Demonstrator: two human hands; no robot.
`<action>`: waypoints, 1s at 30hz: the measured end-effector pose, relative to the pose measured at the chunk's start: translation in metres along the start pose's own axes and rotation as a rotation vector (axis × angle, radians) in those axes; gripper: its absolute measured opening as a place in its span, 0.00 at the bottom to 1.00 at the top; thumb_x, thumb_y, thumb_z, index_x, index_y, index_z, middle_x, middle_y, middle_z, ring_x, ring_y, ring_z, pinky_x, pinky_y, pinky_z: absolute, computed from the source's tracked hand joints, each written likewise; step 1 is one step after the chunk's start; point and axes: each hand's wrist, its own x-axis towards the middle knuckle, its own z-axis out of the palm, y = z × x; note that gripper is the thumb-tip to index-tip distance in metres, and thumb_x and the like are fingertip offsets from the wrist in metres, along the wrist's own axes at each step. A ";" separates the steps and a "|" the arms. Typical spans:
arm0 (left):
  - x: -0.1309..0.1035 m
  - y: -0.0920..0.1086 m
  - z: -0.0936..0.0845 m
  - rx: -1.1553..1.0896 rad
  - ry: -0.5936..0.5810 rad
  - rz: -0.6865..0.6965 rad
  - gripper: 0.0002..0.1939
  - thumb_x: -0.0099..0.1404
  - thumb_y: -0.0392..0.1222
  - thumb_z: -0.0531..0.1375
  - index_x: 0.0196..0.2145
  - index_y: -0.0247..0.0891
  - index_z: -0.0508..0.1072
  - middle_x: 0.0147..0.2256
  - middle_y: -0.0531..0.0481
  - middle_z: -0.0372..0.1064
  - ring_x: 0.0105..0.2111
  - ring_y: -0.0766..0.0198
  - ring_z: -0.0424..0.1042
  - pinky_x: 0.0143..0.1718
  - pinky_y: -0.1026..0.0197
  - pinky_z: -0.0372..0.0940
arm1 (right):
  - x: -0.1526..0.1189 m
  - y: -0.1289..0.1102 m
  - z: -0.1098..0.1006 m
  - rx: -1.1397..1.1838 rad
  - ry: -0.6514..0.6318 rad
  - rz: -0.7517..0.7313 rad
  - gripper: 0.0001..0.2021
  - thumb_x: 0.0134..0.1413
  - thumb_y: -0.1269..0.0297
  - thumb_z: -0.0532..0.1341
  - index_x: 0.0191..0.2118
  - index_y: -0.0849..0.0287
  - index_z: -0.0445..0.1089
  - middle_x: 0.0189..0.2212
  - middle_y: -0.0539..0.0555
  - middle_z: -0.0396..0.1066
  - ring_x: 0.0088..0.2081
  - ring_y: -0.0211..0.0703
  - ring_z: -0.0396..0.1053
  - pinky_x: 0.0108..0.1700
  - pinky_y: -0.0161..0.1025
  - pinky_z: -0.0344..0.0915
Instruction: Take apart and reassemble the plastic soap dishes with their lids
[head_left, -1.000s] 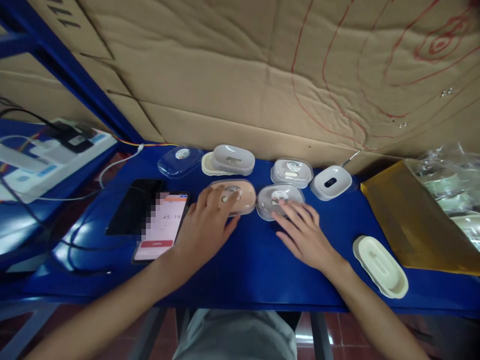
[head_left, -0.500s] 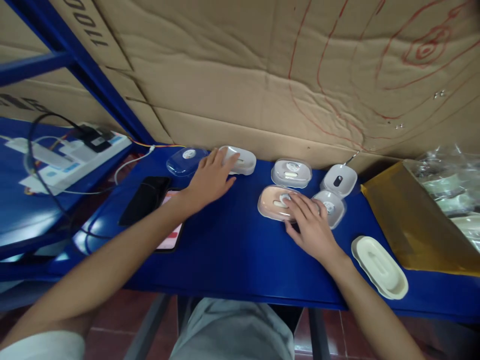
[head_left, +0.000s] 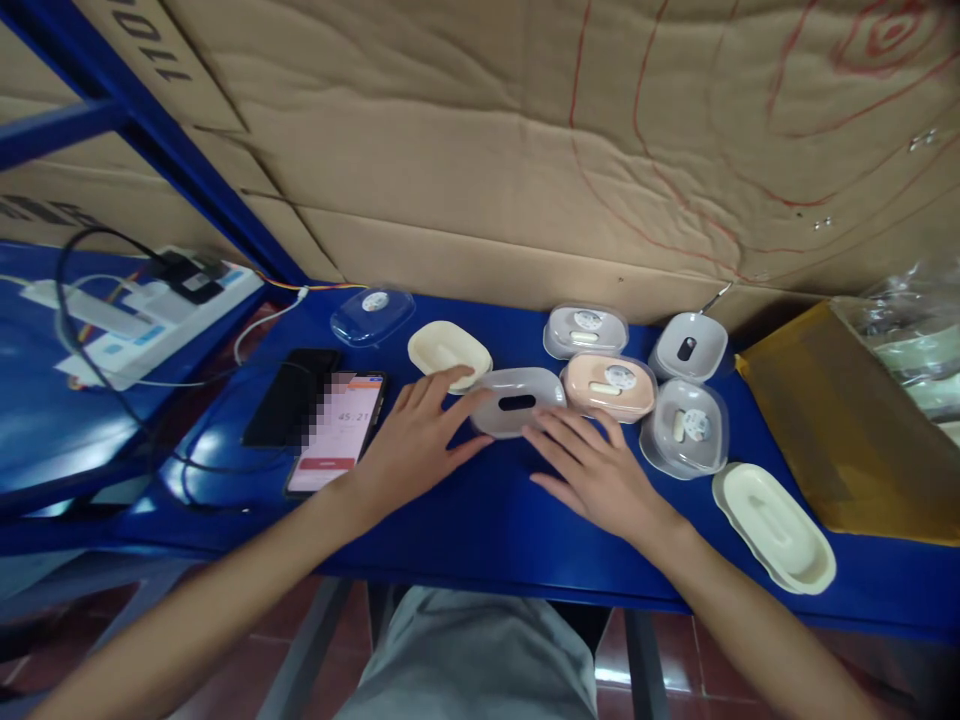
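A shallow grey oval dish (head_left: 501, 403) with a dark slot in its middle lies between my hands. My left hand (head_left: 416, 435) has its thumb and forefinger around the dish's left end. My right hand (head_left: 600, 465) touches the right front rim with its fingertips, fingers stretched and thumb apart. Just behind the left fingers sits a cream oval dish (head_left: 444, 345). Beyond the right fingers stands a peach dish under a clear lid (head_left: 600, 375), beside a lidded grey dish (head_left: 667, 440).
Behind are another lidded dish (head_left: 574, 335) and a grey slotted dish (head_left: 694, 345). A loose clear lid (head_left: 364, 318) lies back left, near two phones, one lit (head_left: 334, 440). At right are a cream tray (head_left: 780, 530) and a brown carton (head_left: 855, 430). Cardboard (head_left: 420, 130) walls the back.
My left hand came forward and right, and the grey dish now lies in front of the cream one. My right hand left the peach dish, which shifted right, and moved to the grey dish.
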 end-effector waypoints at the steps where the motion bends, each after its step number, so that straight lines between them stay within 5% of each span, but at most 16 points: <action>1: 0.002 -0.006 0.000 0.011 -0.002 -0.030 0.29 0.74 0.52 0.65 0.67 0.41 0.69 0.70 0.31 0.60 0.66 0.35 0.65 0.63 0.34 0.67 | 0.001 -0.004 0.003 0.007 0.002 -0.020 0.23 0.77 0.57 0.58 0.71 0.56 0.65 0.71 0.58 0.67 0.69 0.53 0.66 0.72 0.54 0.54; 4: 0.014 -0.027 0.002 0.037 -0.081 -0.122 0.38 0.73 0.58 0.66 0.72 0.37 0.62 0.73 0.27 0.56 0.71 0.30 0.59 0.67 0.30 0.60 | 0.003 -0.007 0.012 0.004 0.014 -0.018 0.23 0.76 0.61 0.59 0.71 0.58 0.66 0.68 0.59 0.71 0.67 0.53 0.68 0.71 0.54 0.56; 9: 0.006 -0.024 0.005 -0.023 -0.216 -0.090 0.31 0.77 0.57 0.60 0.69 0.38 0.65 0.68 0.33 0.66 0.67 0.37 0.67 0.64 0.34 0.65 | 0.005 -0.001 0.019 -0.049 0.023 0.053 0.21 0.77 0.65 0.58 0.70 0.62 0.67 0.66 0.62 0.73 0.66 0.54 0.70 0.69 0.56 0.56; 14: -0.021 -0.007 -0.003 -0.108 -0.143 -0.034 0.26 0.77 0.46 0.59 0.70 0.45 0.64 0.67 0.38 0.67 0.66 0.42 0.68 0.65 0.37 0.65 | 0.004 0.000 0.017 -0.002 0.100 0.080 0.16 0.76 0.68 0.60 0.63 0.59 0.73 0.56 0.57 0.81 0.56 0.51 0.77 0.62 0.52 0.61; 19: -0.023 -0.022 0.001 -0.046 -0.089 -0.226 0.37 0.73 0.47 0.64 0.74 0.41 0.56 0.73 0.29 0.54 0.72 0.32 0.57 0.66 0.31 0.63 | 0.005 -0.004 0.011 0.134 0.220 0.144 0.15 0.75 0.66 0.62 0.62 0.57 0.73 0.55 0.57 0.82 0.55 0.48 0.78 0.59 0.47 0.64; 24: -0.020 -0.011 0.010 -0.232 -0.165 -0.149 0.40 0.74 0.41 0.62 0.76 0.45 0.49 0.66 0.35 0.66 0.65 0.40 0.69 0.64 0.34 0.66 | 0.005 -0.004 0.011 0.134 0.228 0.130 0.16 0.75 0.67 0.62 0.64 0.56 0.72 0.55 0.56 0.82 0.56 0.49 0.78 0.59 0.48 0.63; 30: -0.023 0.010 0.012 -0.329 -0.020 -0.113 0.47 0.71 0.37 0.66 0.77 0.52 0.45 0.74 0.34 0.47 0.73 0.39 0.57 0.70 0.34 0.63 | 0.004 -0.003 0.015 0.162 0.116 0.066 0.18 0.76 0.68 0.59 0.66 0.51 0.72 0.59 0.53 0.80 0.58 0.48 0.76 0.61 0.50 0.62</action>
